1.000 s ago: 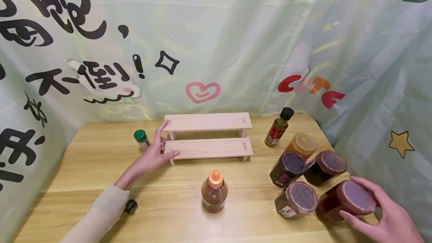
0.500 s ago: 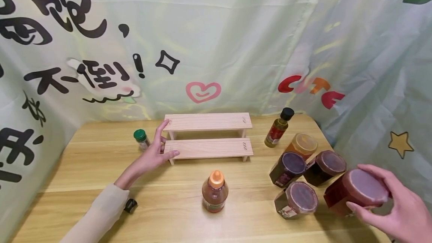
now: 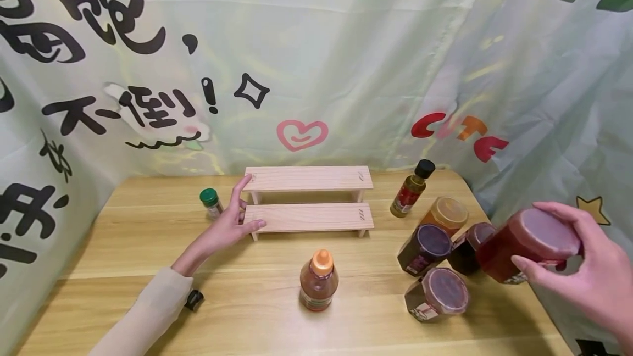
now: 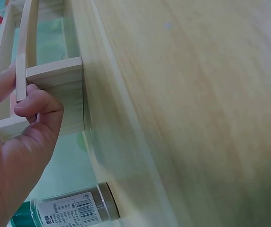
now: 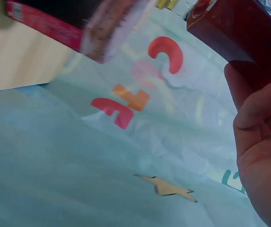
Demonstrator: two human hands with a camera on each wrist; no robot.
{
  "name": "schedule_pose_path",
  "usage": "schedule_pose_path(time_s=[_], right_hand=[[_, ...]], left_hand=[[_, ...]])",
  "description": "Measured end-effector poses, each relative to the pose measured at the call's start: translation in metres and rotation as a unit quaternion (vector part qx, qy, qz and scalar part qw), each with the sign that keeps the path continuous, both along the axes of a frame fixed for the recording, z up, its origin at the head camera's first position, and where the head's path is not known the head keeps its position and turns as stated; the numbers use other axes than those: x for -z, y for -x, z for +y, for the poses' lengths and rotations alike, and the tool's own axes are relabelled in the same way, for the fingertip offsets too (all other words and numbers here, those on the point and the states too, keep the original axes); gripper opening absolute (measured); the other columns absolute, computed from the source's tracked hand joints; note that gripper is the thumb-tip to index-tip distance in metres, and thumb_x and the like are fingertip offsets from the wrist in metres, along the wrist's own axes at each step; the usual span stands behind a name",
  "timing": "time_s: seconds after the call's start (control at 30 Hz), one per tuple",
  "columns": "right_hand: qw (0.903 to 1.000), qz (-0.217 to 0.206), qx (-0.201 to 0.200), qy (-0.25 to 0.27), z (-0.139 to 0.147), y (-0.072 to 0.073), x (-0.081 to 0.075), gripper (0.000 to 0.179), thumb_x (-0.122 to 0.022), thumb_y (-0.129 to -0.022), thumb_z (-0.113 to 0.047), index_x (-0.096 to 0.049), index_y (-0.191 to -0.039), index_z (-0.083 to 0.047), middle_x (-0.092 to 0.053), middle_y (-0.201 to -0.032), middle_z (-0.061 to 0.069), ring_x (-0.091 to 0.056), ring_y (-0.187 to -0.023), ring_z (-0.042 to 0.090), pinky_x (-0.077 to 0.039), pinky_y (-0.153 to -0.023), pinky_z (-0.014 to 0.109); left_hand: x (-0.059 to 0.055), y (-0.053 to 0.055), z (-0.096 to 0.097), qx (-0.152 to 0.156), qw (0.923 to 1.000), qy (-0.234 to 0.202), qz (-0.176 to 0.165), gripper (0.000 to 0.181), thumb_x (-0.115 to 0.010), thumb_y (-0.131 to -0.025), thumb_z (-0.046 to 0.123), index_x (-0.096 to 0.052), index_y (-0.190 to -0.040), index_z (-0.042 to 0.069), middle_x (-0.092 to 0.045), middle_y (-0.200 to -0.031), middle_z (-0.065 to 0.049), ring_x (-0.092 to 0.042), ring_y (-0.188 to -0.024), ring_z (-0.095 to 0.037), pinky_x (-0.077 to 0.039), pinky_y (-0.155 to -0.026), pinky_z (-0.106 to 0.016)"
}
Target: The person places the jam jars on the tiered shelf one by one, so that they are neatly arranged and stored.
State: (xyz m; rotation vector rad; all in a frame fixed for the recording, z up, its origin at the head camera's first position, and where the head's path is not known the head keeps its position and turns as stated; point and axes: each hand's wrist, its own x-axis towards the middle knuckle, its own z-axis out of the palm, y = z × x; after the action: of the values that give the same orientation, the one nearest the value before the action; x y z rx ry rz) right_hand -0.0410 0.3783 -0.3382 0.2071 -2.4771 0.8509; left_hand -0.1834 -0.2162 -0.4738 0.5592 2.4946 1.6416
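Note:
My right hand (image 3: 583, 273) grips a large jar of dark red contents (image 3: 526, 243) around its side and holds it raised and tilted at the table's right edge. In the right wrist view, the fingers wrap the jar (image 5: 249, 42) from below. At the back middle stands a two-step wooden rack (image 3: 309, 217). My left hand (image 3: 232, 221) holds its left end, thumb on the lower step and a finger reaching to the upper one. Seen from the left wrist, the fingers (image 4: 40, 104) curl around the end of a board. A green-capped spice bottle (image 3: 211, 202) stands just left of that hand.
Right of the rack are a black-capped sauce bottle (image 3: 412, 188), an amber jar (image 3: 447, 214), a purple-lidded jar (image 3: 425, 249), a dark jar (image 3: 465, 254) partly hidden, and another jar (image 3: 437, 294). An orange-capped bottle (image 3: 318, 282) stands front middle. A printed curtain (image 3: 346, 70) surrounds the table.
My right hand has lifted the red jar off the table, moving it up and to the right, so it now overlaps the dark jar. The left hand stays on the rack.

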Motion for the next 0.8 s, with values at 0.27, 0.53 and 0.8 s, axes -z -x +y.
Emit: schedule_pose_path(time_s=[0.27, 0.53, 0.8], right_hand=[[1.0000, 0.002, 0.000, -0.001, -0.011, 0.028, -0.020, 0.104, -0.102, -0.059, 0.005, -0.059, -0.153, -0.009, -0.055, -0.127, -0.026, -0.052, -0.101, -0.005, -0.037, -0.078, 0.003], [0.9981, -0.013, -0.057, 0.017, -0.036, 0.066, -0.026, 0.098, -0.100, -0.070, 0.001, -0.058, -0.157, -0.018, -0.058, -0.133, -0.013, -0.057, -0.106, 0.005, -0.042, -0.081, 0.005], [0.9964, -0.031, -0.078, 0.008, -0.061, 0.098, -0.032, 0.090, -0.101, -0.077, -0.012, -0.057, -0.155, -0.025, -0.060, -0.132, -0.004, -0.058, -0.105, 0.010, -0.045, -0.079, 0.009]], left_hand=[[-0.001, -0.001, 0.001, -0.008, 1.0000, -0.002, 0.004, 0.118, -0.083, -0.097, 0.002, 0.000, -0.175, 0.033, -0.042, -0.107, -0.020, -0.039, -0.067, -0.014, -0.039, -0.053, -0.024], [-0.002, -0.008, -0.003, -0.013, 0.9999, -0.001, -0.006, 0.119, -0.083, -0.097, 0.002, 0.000, -0.175, 0.034, -0.042, -0.111, -0.022, -0.041, -0.068, -0.016, -0.042, -0.054, -0.025], [-0.001, -0.003, 0.003, -0.012, 0.9999, 0.000, -0.003, 0.118, -0.083, -0.098, 0.003, 0.000, -0.175, 0.034, -0.039, -0.108, -0.019, -0.034, -0.069, -0.018, -0.035, -0.054, -0.024]])
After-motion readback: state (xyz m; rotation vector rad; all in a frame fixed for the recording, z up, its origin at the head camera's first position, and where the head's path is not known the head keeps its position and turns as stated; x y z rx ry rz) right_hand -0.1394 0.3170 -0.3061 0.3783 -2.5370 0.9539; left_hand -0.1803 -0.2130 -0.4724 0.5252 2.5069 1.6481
